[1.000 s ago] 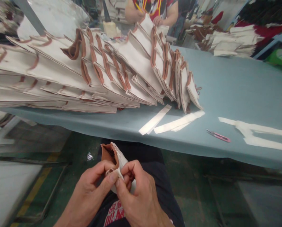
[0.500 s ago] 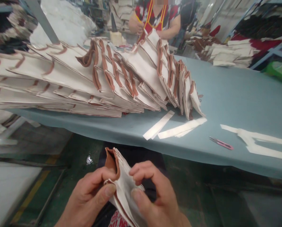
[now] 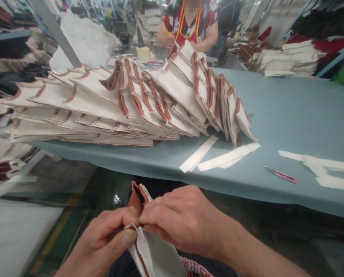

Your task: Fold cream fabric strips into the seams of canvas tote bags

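Note:
A sewn fabric piece [image 3: 163,250], off-white outside with brown at its folded edge, is held above my lap, below the table's front edge. My left hand [image 3: 108,234] pinches its upper edge between thumb and forefinger. Across the top of the same piece lies my right hand [image 3: 183,219], its fingers bent and pressed at the brown opening beside the left fingertips. The right thumb is mostly hidden. On the table, a long pile of similar off-white and brown pieces [image 3: 97,104] lies overlapped in rows.
The blue-green table [image 3: 289,111] carries pale strips [image 3: 199,154], pink-handled thread snips [image 3: 281,175] and more strips [image 3: 330,169] at right. A co-worker in a red apron [image 3: 189,30] stands across the table. A grey post [image 3: 55,32] rises behind the pile.
My right hand has moved left and over the fabric piece, its fingers now at the brown opening beside my left hand. The view has shifted slightly, while the left pinch stays.

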